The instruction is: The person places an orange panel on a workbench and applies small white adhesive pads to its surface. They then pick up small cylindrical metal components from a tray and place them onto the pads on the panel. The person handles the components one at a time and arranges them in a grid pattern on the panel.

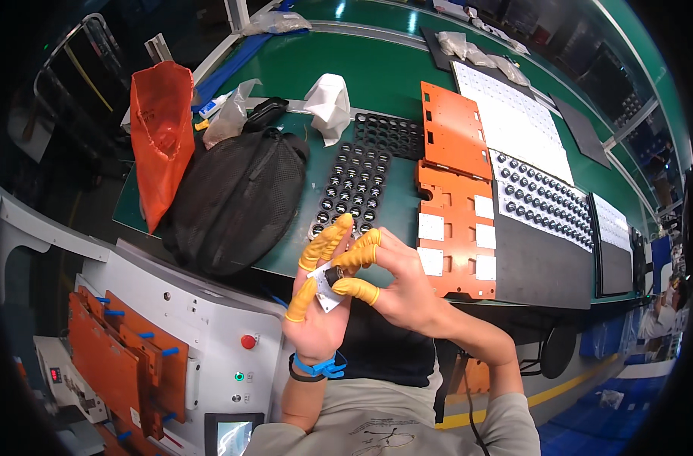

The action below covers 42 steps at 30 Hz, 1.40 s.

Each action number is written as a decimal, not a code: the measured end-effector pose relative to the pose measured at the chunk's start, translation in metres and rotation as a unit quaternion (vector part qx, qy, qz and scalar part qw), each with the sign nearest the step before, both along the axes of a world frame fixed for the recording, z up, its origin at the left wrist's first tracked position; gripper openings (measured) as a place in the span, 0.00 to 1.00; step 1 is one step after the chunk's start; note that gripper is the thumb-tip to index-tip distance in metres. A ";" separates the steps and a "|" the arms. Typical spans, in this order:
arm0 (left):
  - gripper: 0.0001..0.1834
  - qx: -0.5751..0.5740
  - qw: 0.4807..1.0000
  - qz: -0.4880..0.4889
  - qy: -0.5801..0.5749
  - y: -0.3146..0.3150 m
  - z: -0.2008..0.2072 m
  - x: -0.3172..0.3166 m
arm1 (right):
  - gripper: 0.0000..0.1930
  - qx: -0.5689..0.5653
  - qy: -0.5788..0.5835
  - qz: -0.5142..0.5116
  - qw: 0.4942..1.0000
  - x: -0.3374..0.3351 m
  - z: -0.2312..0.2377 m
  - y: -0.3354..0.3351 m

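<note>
My left hand is closed around a small white plate, with yellow finger cots on its fingertips and a blue strap on its wrist. From the right, my right hand, also in yellow finger cots, pinches a small black cylindrical part against that plate. Whether the part is fixed to the plate cannot be made out. Just beyond my hands lies a black tray of round black parts. Right of it, an orange fixture board carries several white square plates.
A black mesh bag and an orange bag stand at the left. White panels with rows of black parts lie at the right on black sheets. Below left is a white machine with a red button.
</note>
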State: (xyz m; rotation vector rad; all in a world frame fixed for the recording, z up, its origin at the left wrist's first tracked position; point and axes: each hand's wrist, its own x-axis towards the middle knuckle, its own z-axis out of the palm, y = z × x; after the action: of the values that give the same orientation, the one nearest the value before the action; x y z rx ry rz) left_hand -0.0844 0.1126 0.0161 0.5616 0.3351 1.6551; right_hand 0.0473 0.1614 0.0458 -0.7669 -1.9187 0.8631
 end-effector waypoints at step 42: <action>0.46 0.016 0.999 -0.002 0.045 -0.019 -0.008 0.039 | 0.12 0.119 -0.091 -0.124 0.981 0.027 -0.017 -0.044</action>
State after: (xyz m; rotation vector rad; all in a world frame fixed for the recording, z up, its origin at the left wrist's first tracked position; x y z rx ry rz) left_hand -0.0451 0.0935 0.0079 0.6611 0.3741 1.6365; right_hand 0.0748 0.1179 0.0286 -0.9397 -1.9863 0.4147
